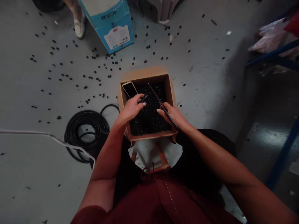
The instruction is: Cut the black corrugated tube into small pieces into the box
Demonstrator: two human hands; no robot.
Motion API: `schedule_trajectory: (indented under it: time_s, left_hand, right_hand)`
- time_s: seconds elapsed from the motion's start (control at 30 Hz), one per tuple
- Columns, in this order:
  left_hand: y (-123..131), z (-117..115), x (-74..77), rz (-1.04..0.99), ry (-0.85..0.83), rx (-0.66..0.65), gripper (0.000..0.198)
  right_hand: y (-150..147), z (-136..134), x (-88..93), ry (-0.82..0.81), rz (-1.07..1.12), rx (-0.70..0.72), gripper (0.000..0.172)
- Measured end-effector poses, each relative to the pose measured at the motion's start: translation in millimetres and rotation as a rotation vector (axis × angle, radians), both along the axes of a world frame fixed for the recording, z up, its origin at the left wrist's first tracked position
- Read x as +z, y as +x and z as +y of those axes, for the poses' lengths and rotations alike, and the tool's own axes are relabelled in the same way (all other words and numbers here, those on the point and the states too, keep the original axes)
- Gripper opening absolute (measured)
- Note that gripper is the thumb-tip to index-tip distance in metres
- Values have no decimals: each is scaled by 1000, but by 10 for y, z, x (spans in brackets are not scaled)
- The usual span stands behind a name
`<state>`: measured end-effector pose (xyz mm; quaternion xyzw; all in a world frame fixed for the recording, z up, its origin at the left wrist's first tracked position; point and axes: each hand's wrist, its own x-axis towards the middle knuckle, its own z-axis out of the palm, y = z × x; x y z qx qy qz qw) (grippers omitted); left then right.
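A shallow cardboard box [145, 74] sits at the centre of the view, nearly full of small black pieces [149, 116], too small to make out singly. Its near edge is just beyond the person's lap; a white sheet [149, 152] and wooden slats [162, 155] show below it, but what bears the box is hard to tell. A smartphone [129, 89] lies in the far left corner of the box, on the heap, its screen dark.

Both hands are over the box. The left hand [132, 107] is curled closed around a short, dark ribbed piece [143, 98], which pokes out past the fingers. The right hand [173, 115] grips a long, thin black rod [158, 99] that slants across the box, its far tip above the heap and its lower end by the wrist.

Black pieces [70, 62] are scattered across the concrete floor [28, 93]. A coil of black rubber tubing [86, 133] lies left of the box, and a white cable [49, 136] crosses the lower left. Farther off stands a blue-and-white carton [112, 26], cut off by the top edge; its dark characters and white label are unreadable. A co-worker's foot in a white shoe [79, 29] is beside it. At right, a blue metal rack [273, 54] holds plastic bags [268, 39].
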<state>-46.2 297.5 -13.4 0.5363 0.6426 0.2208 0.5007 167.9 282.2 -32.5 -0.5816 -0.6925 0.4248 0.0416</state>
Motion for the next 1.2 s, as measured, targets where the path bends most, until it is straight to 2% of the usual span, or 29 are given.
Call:
schedule_trajectory:
  time_s: [0.1, 0.2, 0.37, 0.83, 1.2]
  left_hand:
    - [-1, -1, -35, -36, -23, -13, 36]
    - [7, 7, -2, 9, -7, -37, 28]
    - [21, 23, 75, 86, 45, -28, 30]
    - [41, 33, 101, 156, 45, -18, 31]
    - [74, 32, 147, 266, 84, -74, 26]
  right_hand:
    - [-7, -15, -7, 3, 18, 5, 39]
    - [-12, -24, -19, -8, 56, 18, 42]
    - [-8, -17, -24, -18, 52, 41, 46]
    - [-13, -19, 20, -13, 18, 125, 46]
    - [5, -41, -4, -157, 226, 66, 51]
